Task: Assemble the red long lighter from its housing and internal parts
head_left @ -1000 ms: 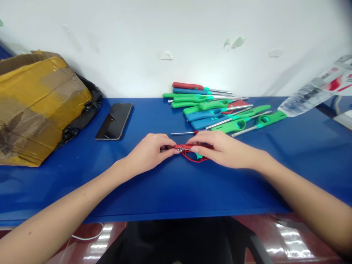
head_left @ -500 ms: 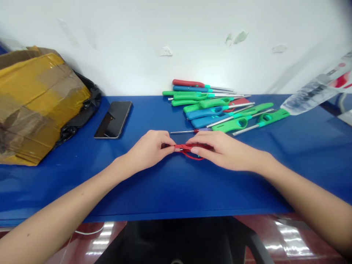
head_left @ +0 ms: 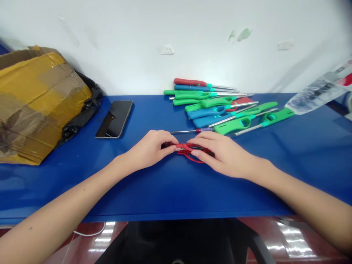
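Observation:
A red plastic lighter handle point(head_left: 187, 147) lies low over the blue table in front of me, with a thin curved red loop on its near side and a dark part inside it. My left hand point(head_left: 154, 148) pinches its left end between thumb and fingers. Around its right part, my right hand point(head_left: 222, 152) has the thumb on the near side and fingers on the far side, so much of that end is hidden. Just beyond my fingers lies a screwdriver point(head_left: 202, 130) with a purple-red handle and a thin metal shaft pointing left.
Several long-reach lighters in green point(head_left: 232, 125), blue point(head_left: 206, 112) and red point(head_left: 189, 82) are heaped near the white wall. A black phone point(head_left: 114, 119) lies left of centre. A taped carton point(head_left: 41, 110) on black plastic stands far left, and a clear plastic bag point(head_left: 313, 95) far right.
The fingers of my right hand have opened slightly around the red handle, and a dark inner part shows more. My left hand keeps its pinch. The view has shifted a little.

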Motion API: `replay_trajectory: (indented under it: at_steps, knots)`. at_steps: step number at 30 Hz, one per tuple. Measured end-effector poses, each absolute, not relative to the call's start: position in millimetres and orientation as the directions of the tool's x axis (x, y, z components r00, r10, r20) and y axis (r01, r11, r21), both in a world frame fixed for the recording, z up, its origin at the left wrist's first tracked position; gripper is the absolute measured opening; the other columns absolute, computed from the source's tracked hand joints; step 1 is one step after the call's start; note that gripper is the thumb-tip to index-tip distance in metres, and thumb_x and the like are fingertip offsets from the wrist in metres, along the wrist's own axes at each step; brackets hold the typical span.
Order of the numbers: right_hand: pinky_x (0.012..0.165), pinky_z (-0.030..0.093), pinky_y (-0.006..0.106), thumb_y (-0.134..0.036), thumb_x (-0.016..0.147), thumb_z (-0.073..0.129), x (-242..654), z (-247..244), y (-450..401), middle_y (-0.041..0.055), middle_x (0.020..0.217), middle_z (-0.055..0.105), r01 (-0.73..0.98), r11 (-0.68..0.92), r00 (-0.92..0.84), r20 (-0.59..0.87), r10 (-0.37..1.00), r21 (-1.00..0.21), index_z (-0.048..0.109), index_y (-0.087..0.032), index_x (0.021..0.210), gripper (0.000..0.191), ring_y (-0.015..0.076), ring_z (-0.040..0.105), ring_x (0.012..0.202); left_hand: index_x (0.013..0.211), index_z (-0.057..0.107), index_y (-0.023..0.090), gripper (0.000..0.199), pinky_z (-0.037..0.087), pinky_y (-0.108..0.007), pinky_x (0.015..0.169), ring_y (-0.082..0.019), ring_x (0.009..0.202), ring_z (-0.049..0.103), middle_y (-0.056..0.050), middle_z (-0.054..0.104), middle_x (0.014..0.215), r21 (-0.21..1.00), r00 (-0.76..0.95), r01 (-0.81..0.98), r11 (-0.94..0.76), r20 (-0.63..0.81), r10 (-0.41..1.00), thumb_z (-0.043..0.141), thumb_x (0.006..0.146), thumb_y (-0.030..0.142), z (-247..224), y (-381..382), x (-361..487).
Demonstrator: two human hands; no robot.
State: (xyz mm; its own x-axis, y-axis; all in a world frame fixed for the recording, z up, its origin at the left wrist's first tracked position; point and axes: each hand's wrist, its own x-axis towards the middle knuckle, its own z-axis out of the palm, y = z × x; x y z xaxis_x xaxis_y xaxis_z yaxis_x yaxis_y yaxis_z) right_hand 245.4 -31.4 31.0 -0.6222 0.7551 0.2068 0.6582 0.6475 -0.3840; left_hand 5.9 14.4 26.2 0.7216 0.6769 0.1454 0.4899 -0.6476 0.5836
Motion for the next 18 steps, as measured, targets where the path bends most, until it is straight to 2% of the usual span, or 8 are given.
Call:
replay_trajectory:
  at_steps: [11, 16, 18]
  knots:
    - [0.089, 0.052, 0.041, -0.036, 0.1, 0.043, 245.5, 32.1, -30.0, 0.0136, 0.105, 0.07, 0.661, 0.643, -0.617, 0.207, 0.759, -0.388, 0.067, -0.013, 0.12, 0.039, 0.0263, 0.064, 0.099, 0.1, 0.071, 0.019, 0.02, 0.045, -0.025, 0.073, -0.015, 0.08, 0.063, -0.003, 0.072, 0.091, 0.556, 0.77, 0.488, -0.673, 0.089, 0.632, 0.055, 0.094, 0.03, 29.9, 18.0, 1.3]
    - [0.088, 0.052, 0.039, -0.037, 0.1, 0.044, 245.0, 31.1, -29.2, 0.0136, 0.106, 0.069, 0.667, 0.636, -0.608, 0.21, 0.766, -0.388, 0.067, -0.012, 0.121, 0.039, 0.0255, 0.064, 0.099, 0.117, 0.066, 0.021, 0.032, 0.046, -0.027, 0.082, -0.018, 0.092, 0.062, -0.004, 0.07, 0.105, 0.552, 0.817, 0.477, -0.683, 0.008, 0.577, 0.064, 0.089, 0.037, 41.6, 19.0, -10.6]
    - [0.088, 0.052, 0.039, -0.036, 0.1, 0.044, 244.7, 31.5, -28.8, 0.013, 0.107, 0.069, 0.666, 0.633, -0.607, 0.206, 0.767, -0.395, 0.066, -0.012, 0.122, 0.039, 0.0251, 0.064, 0.099, 0.112, 0.068, 0.022, 0.027, 0.045, -0.028, 0.084, -0.018, 0.095, 0.061, -0.003, 0.07, 0.106, 0.511, 0.811, 0.514, -0.689, -0.026, 0.585, 0.065, 0.089, 0.035, 44.7, 19.0, -15.5]
